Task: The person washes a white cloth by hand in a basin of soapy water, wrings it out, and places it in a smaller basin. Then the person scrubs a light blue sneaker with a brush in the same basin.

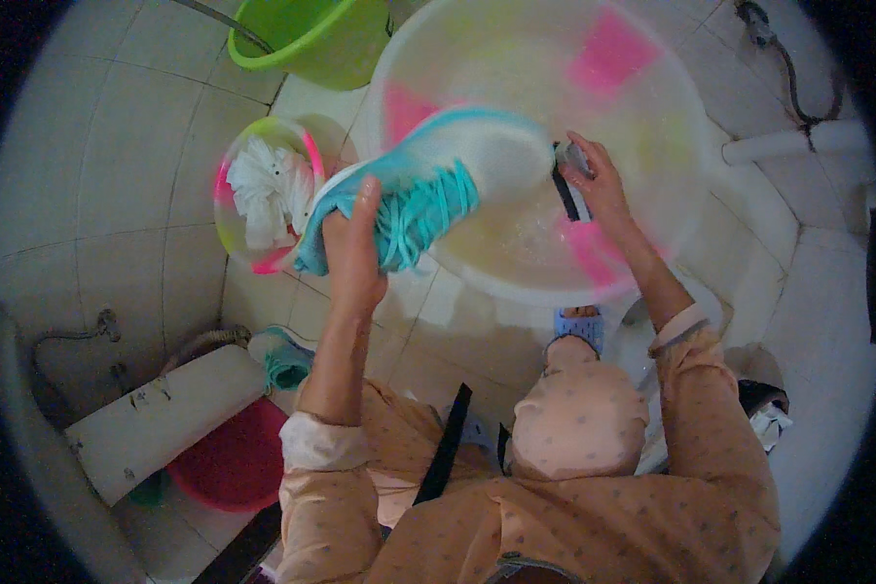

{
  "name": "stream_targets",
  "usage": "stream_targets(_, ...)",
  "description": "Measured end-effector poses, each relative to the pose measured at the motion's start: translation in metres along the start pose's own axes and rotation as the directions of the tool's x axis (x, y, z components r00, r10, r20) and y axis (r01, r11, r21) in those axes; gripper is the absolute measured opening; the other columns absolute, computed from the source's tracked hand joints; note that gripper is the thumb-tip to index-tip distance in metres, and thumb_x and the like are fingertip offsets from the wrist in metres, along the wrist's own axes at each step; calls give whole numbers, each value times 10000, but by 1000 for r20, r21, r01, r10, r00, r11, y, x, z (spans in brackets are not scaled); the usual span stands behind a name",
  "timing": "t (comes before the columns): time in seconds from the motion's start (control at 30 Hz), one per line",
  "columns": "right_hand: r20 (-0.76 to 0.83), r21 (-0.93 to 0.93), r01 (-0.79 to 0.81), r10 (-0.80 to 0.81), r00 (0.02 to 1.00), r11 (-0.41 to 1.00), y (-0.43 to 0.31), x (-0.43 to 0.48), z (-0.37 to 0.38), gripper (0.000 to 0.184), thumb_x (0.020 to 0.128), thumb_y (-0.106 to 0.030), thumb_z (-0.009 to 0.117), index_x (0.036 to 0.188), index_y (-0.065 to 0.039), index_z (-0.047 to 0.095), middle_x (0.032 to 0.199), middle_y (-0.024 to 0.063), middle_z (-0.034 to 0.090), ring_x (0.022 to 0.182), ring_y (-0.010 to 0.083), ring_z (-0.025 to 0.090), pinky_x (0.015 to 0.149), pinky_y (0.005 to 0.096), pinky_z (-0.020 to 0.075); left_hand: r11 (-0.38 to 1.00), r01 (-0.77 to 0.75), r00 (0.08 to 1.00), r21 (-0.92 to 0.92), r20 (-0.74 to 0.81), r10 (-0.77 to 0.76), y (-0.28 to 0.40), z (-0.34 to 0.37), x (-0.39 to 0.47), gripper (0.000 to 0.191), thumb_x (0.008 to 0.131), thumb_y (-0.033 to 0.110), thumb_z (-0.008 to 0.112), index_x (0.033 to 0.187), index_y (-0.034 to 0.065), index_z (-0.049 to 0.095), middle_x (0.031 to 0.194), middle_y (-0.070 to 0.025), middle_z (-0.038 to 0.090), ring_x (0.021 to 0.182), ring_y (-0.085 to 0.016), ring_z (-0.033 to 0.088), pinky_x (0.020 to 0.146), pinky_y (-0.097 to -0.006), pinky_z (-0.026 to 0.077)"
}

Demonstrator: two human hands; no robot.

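My left hand point(358, 241) is inside the ankle opening of a turquoise and white laced sneaker point(416, 182), thumb outside over its upper. The sneaker's toe points right, above a large translucent plastic basin point(671, 146) with pink patches that holds cloudy water. My right hand point(595, 179) grips a scrub brush point(571, 193) with a pale back and dark bristles, close to the toe of the sneaker. The fingers partly hide the brush. A second turquoise sneaker point(285, 359) lies on the tiled floor at the lower left.
A green bucket point(314, 51) stands beyond the basin at the left. Nearer is a small bin with a white plastic liner point(270, 182). A red basin point(230, 460) sits under a pale board at the lower left. At the right runs a white pipe point(788, 142).
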State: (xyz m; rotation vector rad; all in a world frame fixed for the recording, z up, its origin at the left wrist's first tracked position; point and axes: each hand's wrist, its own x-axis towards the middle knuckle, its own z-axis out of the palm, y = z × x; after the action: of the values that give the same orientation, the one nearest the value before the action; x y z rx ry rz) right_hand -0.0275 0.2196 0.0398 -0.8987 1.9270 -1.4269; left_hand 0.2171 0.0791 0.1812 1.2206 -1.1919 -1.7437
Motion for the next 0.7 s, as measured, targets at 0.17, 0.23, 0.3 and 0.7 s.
stream_targets(0.17,430,140,107,-158,889,984,-32,0,-24,457,807,-19,565,1249,-56,453,1152,25,430,1048,148,456,881,266,388,793,-146,939,592,336,-78,4,-29,-18,234,790,211,604,798,-23,603,750,-55,608,670,-144,548,658,-284,442)
stream_targets(0.23,566,112,237,-258,783,965,-34,-3,-9,454,792,-117,609,1221,-48,475,1151,70,470,1065,188,466,913,302,373,792,-286,861,539,508,-35,6,-30,-15,207,764,190,608,799,-14,594,730,-68,601,633,-165,538,637,-289,440)
stream_targets(0.3,627,154,278,-311,715,948,-48,-10,23,456,776,-219,647,1183,-64,510,1110,106,520,1054,221,491,925,329,376,715,-515,726,473,685,69,11,-23,-9,204,730,184,617,748,-16,578,668,-100,563,585,-198,516,593,-305,428)
stream_targets(0.7,262,272,541,-602,754,796,-158,28,120,493,759,-351,634,1137,-50,538,1036,149,540,978,275,534,836,360,426,416,-850,109,322,881,-460,6,8,11,332,706,231,578,529,-44,520,487,-189,453,426,-295,450,443,-389,367)
